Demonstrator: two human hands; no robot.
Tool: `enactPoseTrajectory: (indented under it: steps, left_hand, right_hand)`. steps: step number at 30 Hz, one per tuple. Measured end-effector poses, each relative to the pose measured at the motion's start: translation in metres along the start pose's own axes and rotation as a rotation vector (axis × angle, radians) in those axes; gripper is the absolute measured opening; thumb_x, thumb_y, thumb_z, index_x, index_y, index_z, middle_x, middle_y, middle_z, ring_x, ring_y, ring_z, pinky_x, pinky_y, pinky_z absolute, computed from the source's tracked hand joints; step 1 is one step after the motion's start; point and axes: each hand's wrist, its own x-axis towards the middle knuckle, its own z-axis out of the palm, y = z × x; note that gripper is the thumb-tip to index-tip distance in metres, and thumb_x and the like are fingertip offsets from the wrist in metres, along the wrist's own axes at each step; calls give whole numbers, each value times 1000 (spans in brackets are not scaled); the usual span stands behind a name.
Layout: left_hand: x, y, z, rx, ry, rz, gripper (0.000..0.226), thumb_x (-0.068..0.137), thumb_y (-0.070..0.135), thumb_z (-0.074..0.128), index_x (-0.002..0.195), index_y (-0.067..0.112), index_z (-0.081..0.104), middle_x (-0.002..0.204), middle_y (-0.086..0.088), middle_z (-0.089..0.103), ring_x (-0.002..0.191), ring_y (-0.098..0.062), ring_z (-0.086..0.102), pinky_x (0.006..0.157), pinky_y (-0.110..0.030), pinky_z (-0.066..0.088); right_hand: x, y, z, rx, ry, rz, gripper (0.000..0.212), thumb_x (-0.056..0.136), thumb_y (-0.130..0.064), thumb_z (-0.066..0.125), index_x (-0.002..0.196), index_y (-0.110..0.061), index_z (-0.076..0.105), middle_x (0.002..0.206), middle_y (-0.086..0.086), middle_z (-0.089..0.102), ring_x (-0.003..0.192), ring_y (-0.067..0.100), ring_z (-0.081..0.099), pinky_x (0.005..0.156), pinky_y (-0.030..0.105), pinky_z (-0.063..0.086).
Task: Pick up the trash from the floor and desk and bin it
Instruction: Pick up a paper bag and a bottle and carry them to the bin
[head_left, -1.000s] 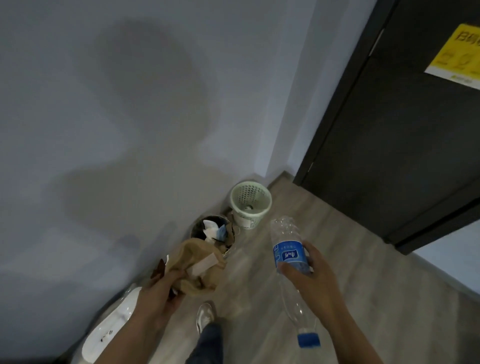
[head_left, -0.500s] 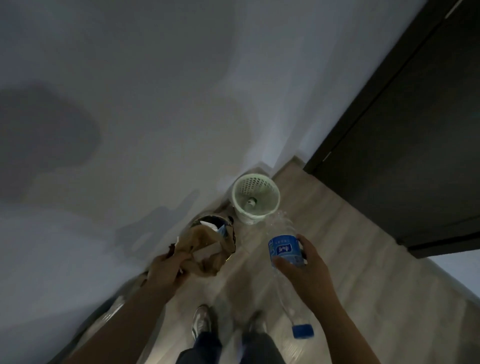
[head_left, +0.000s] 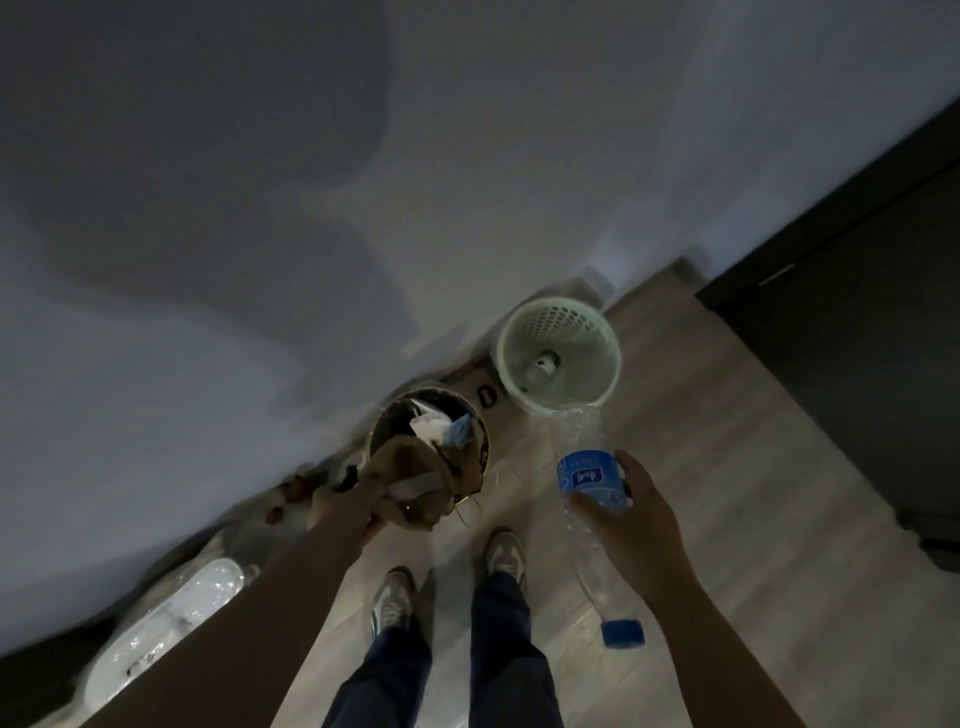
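Dim wood floor (head_left: 727, 467), left hand (head_left: 345, 506) gripping crumpled brown paper (head_left: 410, 467), right hand (head_left: 628, 519) gripping clear blue-labelled bottle (head_left: 589, 475)

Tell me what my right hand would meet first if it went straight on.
Probably the green mesh basket: the right hand points its bottle at its rim, though height is unclear.

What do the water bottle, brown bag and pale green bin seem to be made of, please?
The water bottle looks like thin clear plastic, glossy and ribbed, see-through. The brown bag is probably paper: matte, holding crumpled creases. The pale green bin looks like rigid plastic, with moulded perforated walls.
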Motion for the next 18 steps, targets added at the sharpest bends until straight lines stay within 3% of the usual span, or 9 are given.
enactPoseTrajectory:
  steps: [4, 8, 10, 14, 17, 18]
  left_hand:
    - [45, -5, 28, -18, -5, -54, 15, 83, 6, 70, 92, 10, 59, 86, -9, 61, 73, -19, 60, 57, -34, 53]
    - [83, -9, 48, 12, -51, -72, 33, 76, 10, 77, 103, 8, 58, 88, -11, 63, 79, -25, 66, 78, -44, 58]
    - [98, -12, 57, 43, -42, -56, 32, 75, 12, 78, 98, 13, 55, 89, -11, 63, 82, -27, 67, 82, -45, 57]
    - [111, -18, 70, 130, -93, -57, 17, 82, 7, 71, 82, 19, 58, 87, -9, 64, 80, -22, 64, 80, -41, 57]
    - [112, -19, 74, 238, -123, -32, 9, 87, 6, 64, 87, 13, 59, 103, -13, 62, 96, -27, 61, 88, -43, 54]
    - [114, -21, 74, 286, -138, -3, 10, 87, 8, 66, 91, 13, 58, 106, -13, 60, 97, -27, 60, 85, -41, 55]
  right_hand:
    - [47, 15, 12, -46, -31, 4, 52, 78, -25, 76, 114, -40, 42, 89, -17, 58, 74, -2, 62, 49, 10, 45]
    - [86, 33, 27, -90, -56, 7, 52, 78, -22, 76, 109, -42, 39, 85, -18, 57, 70, -17, 59, 46, 4, 43]
    - [103, 42, 35, -106, -71, 7, 53, 78, -21, 76, 107, -42, 38, 83, -17, 56, 70, -22, 56, 46, 3, 42]
    - [127, 57, 47, -130, -93, 7, 52, 78, -22, 76, 107, -42, 38, 85, -17, 55, 70, -15, 60, 46, 3, 41]
    - [139, 62, 50, -165, -95, -4, 51, 77, -24, 77, 113, -37, 43, 88, -16, 56, 69, -7, 59, 47, 0, 39]
    - [143, 63, 50, -176, -100, 0, 53, 77, -25, 77, 119, -33, 45, 93, -14, 57, 72, -6, 58, 47, 0, 39]
